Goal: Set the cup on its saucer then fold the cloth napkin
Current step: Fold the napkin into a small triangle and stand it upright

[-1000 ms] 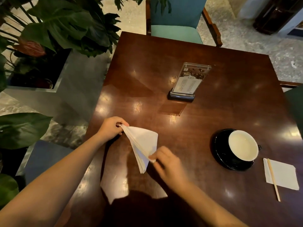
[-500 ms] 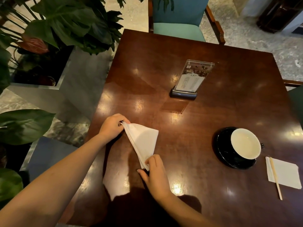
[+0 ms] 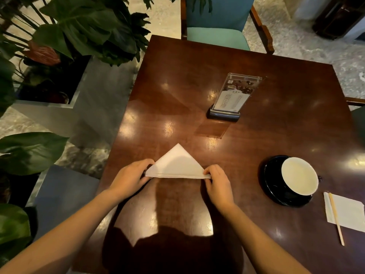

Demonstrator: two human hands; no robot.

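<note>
The white cloth napkin (image 3: pixel 176 165), folded into a triangle, lies on the dark wooden counter (image 3: pixel 197 80), apex pointing away. The left hand (image 3: pixel 131 177) pinches its left corner and the right hand (image 3: pixel 216 179) its right corner, each grip narrow and closed on cloth. The cup (image 3: pixel 299 176) already sits on its black saucer (image 3: pixel 273 186), so folding is the step in hand; next likely comes pressing the near crease flat. Beyond stand a menu holder (image 3: pixel 231 97), a paper napkin with a stirrer (image 3: pixel 344 212), a teal chair (image 3: pixel 217 22) and leafy plants (image 3: pixel 83 26).
</note>
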